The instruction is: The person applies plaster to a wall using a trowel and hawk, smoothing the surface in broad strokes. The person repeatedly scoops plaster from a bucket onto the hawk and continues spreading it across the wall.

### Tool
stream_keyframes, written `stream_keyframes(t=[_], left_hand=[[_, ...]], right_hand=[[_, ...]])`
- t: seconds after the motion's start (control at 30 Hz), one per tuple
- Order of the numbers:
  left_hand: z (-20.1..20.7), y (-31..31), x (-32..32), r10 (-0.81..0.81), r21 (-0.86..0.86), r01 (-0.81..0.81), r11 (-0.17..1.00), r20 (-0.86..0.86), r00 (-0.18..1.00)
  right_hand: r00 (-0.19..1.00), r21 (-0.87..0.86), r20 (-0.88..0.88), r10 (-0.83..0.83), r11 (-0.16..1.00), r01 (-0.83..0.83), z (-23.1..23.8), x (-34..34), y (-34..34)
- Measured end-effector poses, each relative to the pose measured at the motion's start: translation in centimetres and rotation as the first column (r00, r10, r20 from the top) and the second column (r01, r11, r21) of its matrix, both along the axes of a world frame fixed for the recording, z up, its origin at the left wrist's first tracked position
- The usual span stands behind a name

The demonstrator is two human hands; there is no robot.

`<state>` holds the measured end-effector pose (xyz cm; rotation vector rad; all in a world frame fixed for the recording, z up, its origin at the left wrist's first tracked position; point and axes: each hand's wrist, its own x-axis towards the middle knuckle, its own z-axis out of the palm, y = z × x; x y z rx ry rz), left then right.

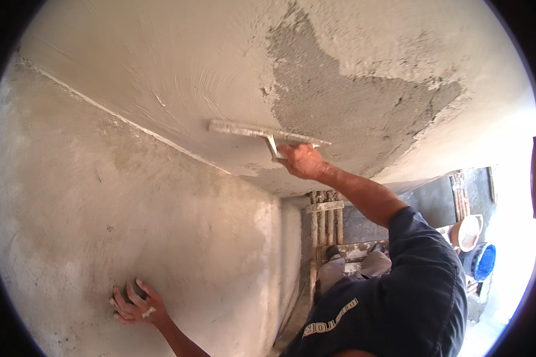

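Observation:
My right hand [302, 160] is wrapped round the handle of a long plastering trowel [244, 128]. Its blade lies along the plastered surface [178, 77], at the lower left border of a darker, rough grey patch [339, 101]. Smooth, pale plaster with curved stroke marks spreads to the left of that patch. My left hand [136, 304] rests on the adjoining wall [161, 226], its fingers spread and nothing in it. A smear of plaster shows on the back of that hand.
I stand on scaffold planks [352, 254] beside wooden poles [324, 220]. At the right are a pale bucket [466, 232] and a blue bucket [483, 262]. A seam [131, 124] marks where the two plastered surfaces meet. Bright light comes from the right.

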<state>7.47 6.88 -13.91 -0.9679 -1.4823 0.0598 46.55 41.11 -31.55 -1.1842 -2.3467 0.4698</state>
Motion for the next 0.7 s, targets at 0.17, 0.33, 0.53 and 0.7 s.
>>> stream_keyframes(t=[0.17,0.33,0.53,0.7], left_hand=[[0.2,-0.5,0.1,-0.038,0.014,0.037,0.999,0.032,0.999],[0.6,0.2,0.6,-0.028,0.050,0.028,0.998,0.004,1.000],[0.4,-0.7,0.6,0.000,0.069,0.000,0.998,0.010,1.000],[0.6,0.7,1.1,-0.007,0.080,0.004,0.997,0.041,0.999]], right_hand=[[0.949,-0.237,-0.268,-0.166,0.966,0.103,9.4,8.2,-2.6],[0.877,-0.121,-0.447,-0.177,0.983,0.137,7.7,15.1,-5.2],[0.976,-0.170,0.162,0.149,0.978,-0.121,5.3,4.8,-6.7],[0.975,0.065,0.163,0.150,0.984,-0.163,7.7,-1.4,-2.1]])
